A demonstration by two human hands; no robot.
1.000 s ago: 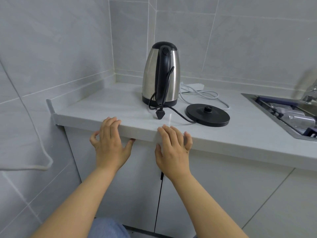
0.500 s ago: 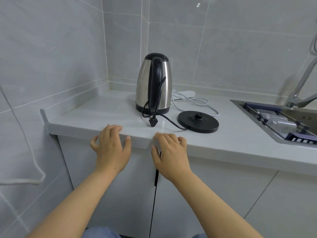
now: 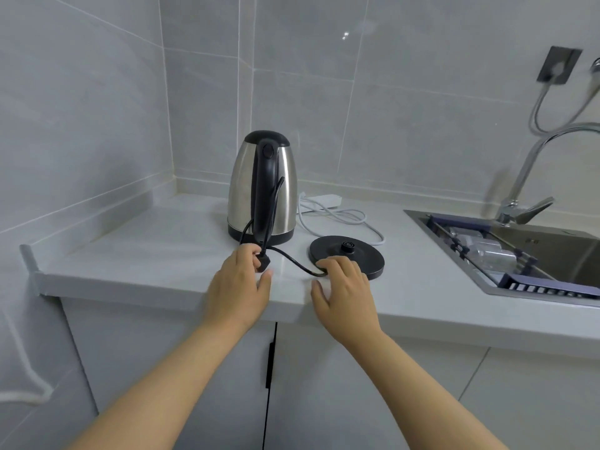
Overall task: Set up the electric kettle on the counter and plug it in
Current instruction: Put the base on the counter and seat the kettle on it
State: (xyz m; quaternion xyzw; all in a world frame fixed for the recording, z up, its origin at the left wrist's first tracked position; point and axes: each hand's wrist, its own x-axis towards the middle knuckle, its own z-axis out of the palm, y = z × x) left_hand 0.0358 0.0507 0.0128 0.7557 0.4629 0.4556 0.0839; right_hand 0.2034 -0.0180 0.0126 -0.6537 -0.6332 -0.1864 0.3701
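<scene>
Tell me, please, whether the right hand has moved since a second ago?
Yes: the right hand went from the counter edge forward to the kettle base.

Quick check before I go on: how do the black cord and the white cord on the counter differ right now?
The black cord runs from the round base and loops through the kettle handle; the white cord lies coiled behind the base, leading to a white power strip. The left hand is at the black cord's plug; nothing touches the white cord. Both rest on the counter.
</scene>
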